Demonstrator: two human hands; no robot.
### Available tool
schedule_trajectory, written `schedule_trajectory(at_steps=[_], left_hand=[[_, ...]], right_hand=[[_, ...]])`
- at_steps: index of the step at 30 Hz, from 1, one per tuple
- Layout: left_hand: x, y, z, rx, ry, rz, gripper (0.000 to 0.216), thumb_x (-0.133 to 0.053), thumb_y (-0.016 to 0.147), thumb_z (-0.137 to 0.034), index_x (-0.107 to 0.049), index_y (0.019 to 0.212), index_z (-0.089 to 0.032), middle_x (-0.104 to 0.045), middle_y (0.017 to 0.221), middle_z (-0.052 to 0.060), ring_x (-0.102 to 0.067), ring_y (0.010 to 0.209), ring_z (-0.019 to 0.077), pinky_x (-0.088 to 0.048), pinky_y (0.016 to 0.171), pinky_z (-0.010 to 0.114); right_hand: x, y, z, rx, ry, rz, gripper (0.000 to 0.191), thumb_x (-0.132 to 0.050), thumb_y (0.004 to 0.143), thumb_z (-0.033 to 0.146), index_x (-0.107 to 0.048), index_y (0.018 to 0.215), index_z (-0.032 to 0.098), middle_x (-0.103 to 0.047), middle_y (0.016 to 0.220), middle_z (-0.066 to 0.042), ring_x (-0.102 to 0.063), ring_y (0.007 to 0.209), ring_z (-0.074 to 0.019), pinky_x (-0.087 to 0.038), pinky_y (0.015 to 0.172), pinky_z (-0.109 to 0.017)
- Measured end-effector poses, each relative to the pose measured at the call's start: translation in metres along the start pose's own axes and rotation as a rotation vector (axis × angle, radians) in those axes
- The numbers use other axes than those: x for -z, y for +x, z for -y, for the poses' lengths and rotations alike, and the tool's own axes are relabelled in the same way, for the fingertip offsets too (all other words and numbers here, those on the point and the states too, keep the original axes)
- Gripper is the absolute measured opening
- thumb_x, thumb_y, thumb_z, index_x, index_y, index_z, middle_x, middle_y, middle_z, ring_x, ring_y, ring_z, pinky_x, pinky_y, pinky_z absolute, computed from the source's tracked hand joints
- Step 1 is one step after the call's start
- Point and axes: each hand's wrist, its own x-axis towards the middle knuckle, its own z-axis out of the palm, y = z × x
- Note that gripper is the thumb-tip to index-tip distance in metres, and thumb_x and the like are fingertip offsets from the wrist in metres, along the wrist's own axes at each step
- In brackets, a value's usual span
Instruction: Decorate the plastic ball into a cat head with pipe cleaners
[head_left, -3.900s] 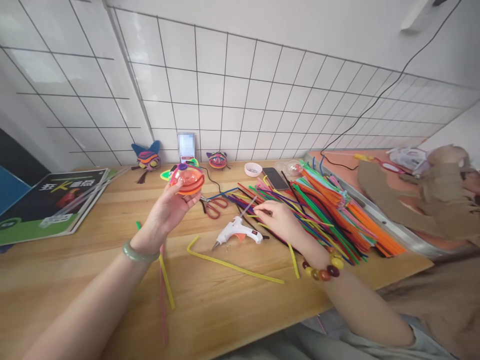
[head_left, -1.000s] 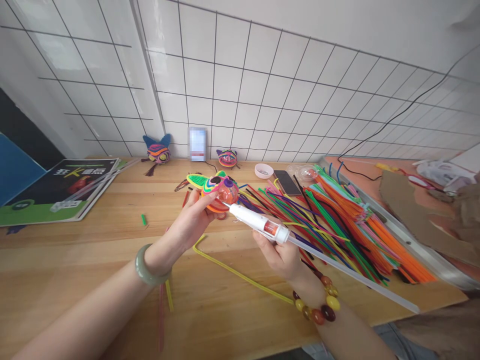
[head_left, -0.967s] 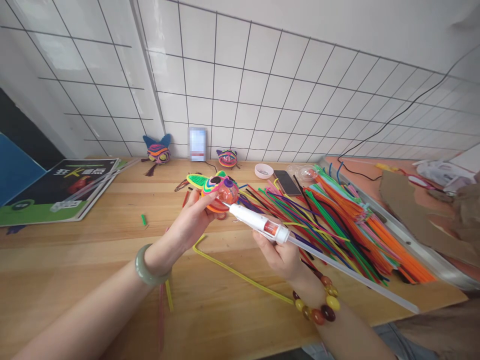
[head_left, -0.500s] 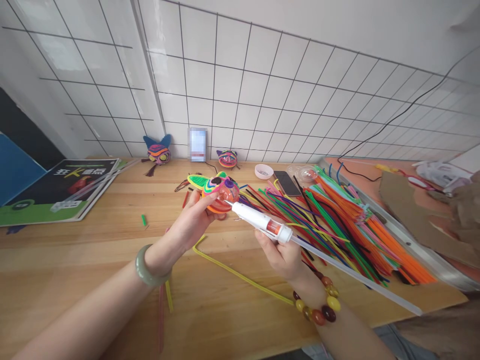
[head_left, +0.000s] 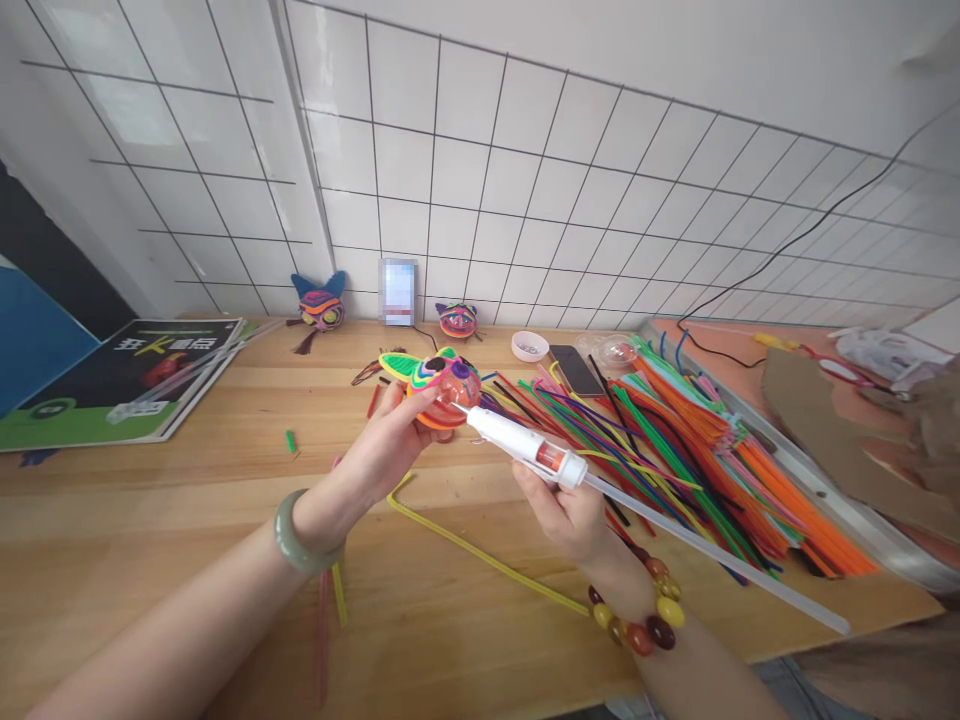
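Note:
My left hand (head_left: 390, 440) is closed around a small round craft head (head_left: 442, 385) wrapped in coloured pipe cleaners, with green ears, held above the wooden table (head_left: 187, 530). My right hand (head_left: 566, 510) grips a white hot glue gun (head_left: 525, 447) whose nozzle touches the craft head's right side. A long clear glue stick (head_left: 720, 560) sticks out of the gun's back toward the lower right.
A big pile of coloured pipe cleaners (head_left: 675, 450) lies on the right. A bent yellow pipe cleaner (head_left: 480, 550) lies below my hands. Two finished craft heads (head_left: 319, 305) stand by the tiled wall, beside a phone (head_left: 574, 368), a small dish (head_left: 529, 345) and a book (head_left: 112, 385).
Earlier my right hand lay on the pipe cleaners with the glue gun on the table. It now holds the gun against the craft head; over the last second little moved.

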Motion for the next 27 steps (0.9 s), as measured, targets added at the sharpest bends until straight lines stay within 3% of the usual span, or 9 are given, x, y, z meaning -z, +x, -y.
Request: schedule_trajectory(at_steps=[20,27], left_hand=[[-0.0034,-0.0019,-0.0021,0.010,0.029,-0.034,0.032,-0.074,0.082,-0.036,-0.056,0.105,-0.020,-0.070,0.108,0.012,-0.070,0.095,0.0274,-0.055,0.075,0.040],[-0.0005,-0.0002,0.0003,0.019,0.041,-0.052,0.033,-0.072,0.084,-0.035,-0.056,0.108,-0.020,-0.069,0.114,0.014,-0.068,0.096,0.0279,-0.056,0.077,0.042]], right_hand=[[-0.0005,-0.0053,-0.0057,0.004,-0.030,-0.003,0.017,-0.061,0.093,0.020,-0.060,0.111,0.020,-0.072,0.095,-0.007,-0.071,0.085,-0.0204,-0.057,0.076,-0.030],[0.0003,-0.0017,-0.0018,0.009,-0.015,-0.010,0.012,-0.059,0.094,0.018,-0.060,0.106,0.021,-0.069,0.086,-0.004,-0.067,0.075,-0.0174,-0.056,0.070,-0.028]])
